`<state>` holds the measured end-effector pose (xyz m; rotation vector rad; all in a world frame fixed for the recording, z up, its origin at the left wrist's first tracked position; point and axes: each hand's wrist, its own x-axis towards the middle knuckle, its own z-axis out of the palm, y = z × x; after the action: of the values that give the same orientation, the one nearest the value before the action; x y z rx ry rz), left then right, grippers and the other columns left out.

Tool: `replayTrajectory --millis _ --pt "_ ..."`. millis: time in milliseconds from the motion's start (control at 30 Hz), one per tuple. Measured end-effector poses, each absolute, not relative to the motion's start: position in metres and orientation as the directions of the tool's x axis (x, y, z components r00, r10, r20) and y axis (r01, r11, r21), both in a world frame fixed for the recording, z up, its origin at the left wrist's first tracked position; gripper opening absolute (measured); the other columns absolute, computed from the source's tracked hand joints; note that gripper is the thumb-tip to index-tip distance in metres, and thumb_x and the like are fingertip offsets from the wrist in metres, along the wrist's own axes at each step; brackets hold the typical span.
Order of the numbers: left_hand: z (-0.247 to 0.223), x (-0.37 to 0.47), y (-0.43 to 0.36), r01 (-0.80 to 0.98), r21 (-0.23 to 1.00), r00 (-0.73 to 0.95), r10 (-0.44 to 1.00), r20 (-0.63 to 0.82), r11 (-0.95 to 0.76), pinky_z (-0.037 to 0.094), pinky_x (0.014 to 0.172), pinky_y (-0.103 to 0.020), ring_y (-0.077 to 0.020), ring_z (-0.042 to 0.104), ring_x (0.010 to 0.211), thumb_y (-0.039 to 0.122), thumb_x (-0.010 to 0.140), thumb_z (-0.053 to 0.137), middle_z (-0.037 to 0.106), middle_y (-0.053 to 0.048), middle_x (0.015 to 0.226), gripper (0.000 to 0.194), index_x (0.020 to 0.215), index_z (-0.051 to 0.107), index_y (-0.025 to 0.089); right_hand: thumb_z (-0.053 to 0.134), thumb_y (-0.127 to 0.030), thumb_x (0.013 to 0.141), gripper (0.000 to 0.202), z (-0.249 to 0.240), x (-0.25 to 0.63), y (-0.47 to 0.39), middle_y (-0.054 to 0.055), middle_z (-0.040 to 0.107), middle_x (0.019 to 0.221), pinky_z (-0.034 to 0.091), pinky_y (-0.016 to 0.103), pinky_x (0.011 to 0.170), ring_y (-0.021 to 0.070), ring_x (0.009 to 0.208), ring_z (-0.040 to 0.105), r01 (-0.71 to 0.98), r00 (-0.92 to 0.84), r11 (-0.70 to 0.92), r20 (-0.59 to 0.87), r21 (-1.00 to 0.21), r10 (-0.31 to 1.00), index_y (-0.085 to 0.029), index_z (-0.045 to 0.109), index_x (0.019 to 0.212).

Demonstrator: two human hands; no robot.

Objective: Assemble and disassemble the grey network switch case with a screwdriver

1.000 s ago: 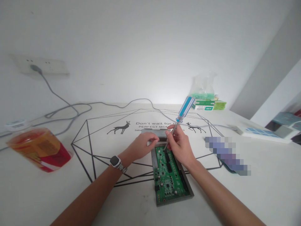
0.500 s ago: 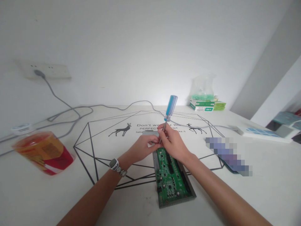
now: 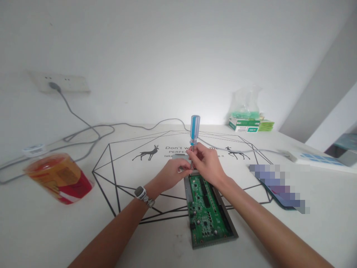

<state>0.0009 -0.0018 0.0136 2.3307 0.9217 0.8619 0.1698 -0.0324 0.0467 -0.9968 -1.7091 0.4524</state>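
A green circuit board (image 3: 205, 212) in a grey metal frame lies on the white table. Near its far end my right hand (image 3: 208, 163) pinches the shaft of a screwdriver (image 3: 194, 128) with a clear and blue handle. The screwdriver stands almost upright, tip down at the board's far edge. Beside the tip, my left hand (image 3: 174, 173) has thumb and fingers pressed together; what they hold, if anything, is too small to make out. A watch (image 3: 140, 192) is on my left wrist.
An orange and red container (image 3: 61, 178) stands at the left. Small green and white boxes (image 3: 244, 124) with a plastic bag are at the back right. A phone-like object (image 3: 279, 190), partly pixelated, lies right. A grey cable (image 3: 134, 126) crosses the back towards a white power strip (image 3: 318, 159).
The screwdriver has gone from leaning right to nearly upright, its handle moving left. The rest of the scene has shifted slightly right in view.
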Motion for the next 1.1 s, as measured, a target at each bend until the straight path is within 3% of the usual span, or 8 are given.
replayTrajectory --millis 500,733,833,1100 --pt "0.008 0.002 -0.001 0.444 0.616 0.561 0.738 0.375 -0.651 0.045 0.068 -0.026 -0.0164 0.063 0.075 0.031 0.09 0.064 0.072 -0.001 0.08 0.018 0.079 0.068 0.018 0.056 -0.036 0.096 0.018 0.045 0.175 -0.033 -0.002 0.063 0.066 0.046 0.026 0.057 0.0152 0.056 0.059 0.367 -0.134 0.573 0.567 -0.733 0.812 -0.023 0.066 0.089" --pt "0.013 0.004 -0.005 0.384 0.638 0.598 0.707 0.379 -0.667 0.044 0.068 -0.025 -0.0158 0.062 0.074 0.029 0.094 0.055 0.072 -0.001 0.083 0.02 0.087 0.069 0.017 0.056 -0.037 0.096 0.019 0.046 0.176 -0.035 0.001 0.071 0.078 0.051 0.028 0.059 0.017 0.064 0.066 0.35 -0.14 0.555 0.543 -0.755 0.828 -0.022 0.067 0.095" --pt "0.017 0.004 -0.006 0.372 0.648 0.599 0.705 0.38 -0.665 0.044 0.069 -0.025 -0.0158 0.062 0.075 0.027 0.093 0.055 0.073 -0.001 0.082 0.02 0.085 0.069 0.017 0.058 -0.041 0.094 0.02 0.048 0.171 -0.037 0.002 0.072 0.081 0.051 0.027 0.055 0.0156 0.06 0.065 0.353 -0.063 0.54 0.556 -0.764 0.828 -0.022 0.063 0.089" --pt "0.016 0.003 -0.005 0.394 0.627 0.58 0.711 0.397 -0.672 0.042 0.068 -0.025 -0.017 0.063 0.073 0.026 0.091 0.056 0.074 -0.002 0.079 0.021 0.08 0.071 0.016 0.069 -0.044 0.086 0.026 0.052 0.155 -0.038 -0.002 0.069 0.07 0.049 0.027 0.054 0.0153 0.054 0.063 0.271 0.159 0.509 0.56 -0.817 0.813 -0.024 0.056 0.096"
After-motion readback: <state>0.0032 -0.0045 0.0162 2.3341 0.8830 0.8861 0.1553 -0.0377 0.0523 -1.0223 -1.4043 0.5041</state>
